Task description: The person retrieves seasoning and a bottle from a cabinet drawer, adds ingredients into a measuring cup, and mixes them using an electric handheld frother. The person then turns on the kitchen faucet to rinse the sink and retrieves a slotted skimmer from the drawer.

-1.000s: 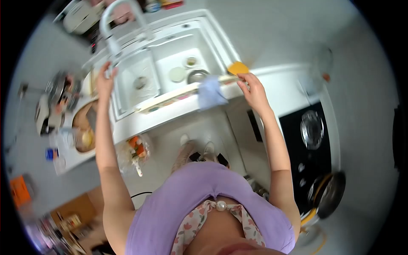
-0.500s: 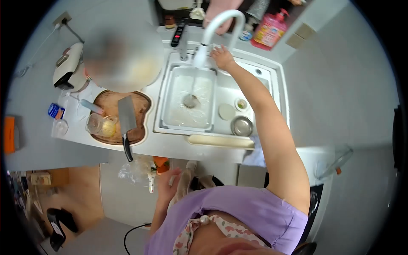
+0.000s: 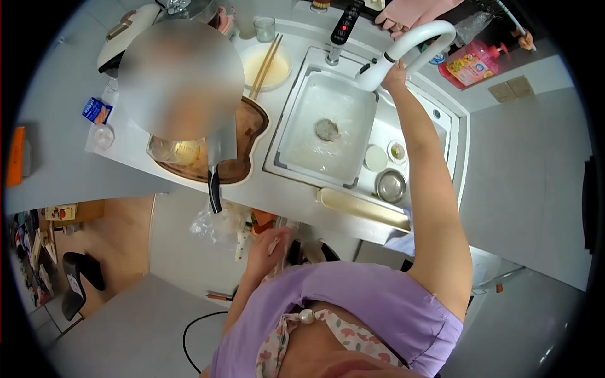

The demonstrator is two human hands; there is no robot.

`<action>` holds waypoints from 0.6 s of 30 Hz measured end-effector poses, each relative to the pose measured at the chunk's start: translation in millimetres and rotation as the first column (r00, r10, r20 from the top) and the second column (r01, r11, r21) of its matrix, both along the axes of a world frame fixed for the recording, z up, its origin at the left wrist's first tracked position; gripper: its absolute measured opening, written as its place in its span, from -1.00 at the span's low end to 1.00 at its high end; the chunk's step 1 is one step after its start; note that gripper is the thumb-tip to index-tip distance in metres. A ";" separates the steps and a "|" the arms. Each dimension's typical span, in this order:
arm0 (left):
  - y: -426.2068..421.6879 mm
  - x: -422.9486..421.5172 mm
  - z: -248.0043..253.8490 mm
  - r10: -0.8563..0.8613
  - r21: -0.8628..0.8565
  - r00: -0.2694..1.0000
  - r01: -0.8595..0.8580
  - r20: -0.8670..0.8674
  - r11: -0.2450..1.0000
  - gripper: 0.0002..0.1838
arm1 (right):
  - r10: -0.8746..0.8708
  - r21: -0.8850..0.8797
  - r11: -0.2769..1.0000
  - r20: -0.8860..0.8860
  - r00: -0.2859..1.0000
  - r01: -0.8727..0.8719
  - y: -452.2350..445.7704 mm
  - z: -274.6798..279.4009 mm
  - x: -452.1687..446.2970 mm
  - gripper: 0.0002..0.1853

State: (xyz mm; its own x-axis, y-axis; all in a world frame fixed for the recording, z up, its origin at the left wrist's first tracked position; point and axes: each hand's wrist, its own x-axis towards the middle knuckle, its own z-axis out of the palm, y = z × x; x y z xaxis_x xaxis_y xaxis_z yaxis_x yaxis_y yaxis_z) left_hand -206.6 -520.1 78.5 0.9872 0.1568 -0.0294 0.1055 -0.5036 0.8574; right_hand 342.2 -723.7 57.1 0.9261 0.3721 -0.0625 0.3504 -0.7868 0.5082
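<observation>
My right hand (image 3: 394, 77) is at the base of the white faucet (image 3: 423, 33), behind its spray head; most of the fingers are hidden, so its grip does not show. Below the spray head lies the left sink basin (image 3: 302, 129), with shallow water and a round drain strainer (image 3: 327, 130). No stream shows from the spout. My left hand (image 3: 270, 247) hangs low in front of my body, fingers apart and holding nothing. It is nearest to an orange item (image 3: 262, 220) and a clear plastic bag (image 3: 217, 223) below the counter edge.
A cleaver (image 3: 215, 189) lies on the wooden cutting board (image 3: 255, 123), its handle over the counter edge. Chopsticks (image 3: 268, 63) rest across a bowl (image 3: 285, 70). The right basin holds a metal bowl (image 3: 391, 185) and small dishes. A blurred patch hides part of the counter.
The water stream from the faucet has stopped. My right hand has gone from spread fingers beside the faucet to mostly hidden behind it. The view has shifted left, and my left hand stays low.
</observation>
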 end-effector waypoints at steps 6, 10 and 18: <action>-19.1 -0.9 -74.4 -0.370 0.204 0.917 0.395 -0.149 0.896 -0.47 | 0.135 0.420 0.898 0.020 0.991 -0.131 -44.3 7.2 -105.0 -0.43; -43.3 0.1 -128.6 -0.432 0.361 0.878 0.478 -0.205 0.801 -0.28 | 0.194 0.863 0.486 0.050 0.980 -0.140 -84.4 30.3 -230.1 -0.60; -69.3 31.9 -156.0 -0.334 0.583 0.893 0.450 -0.302 0.677 -0.16 | 0.281 0.962 0.236 -0.206 0.937 0.140 -126.1 43.0 -480.4 -0.74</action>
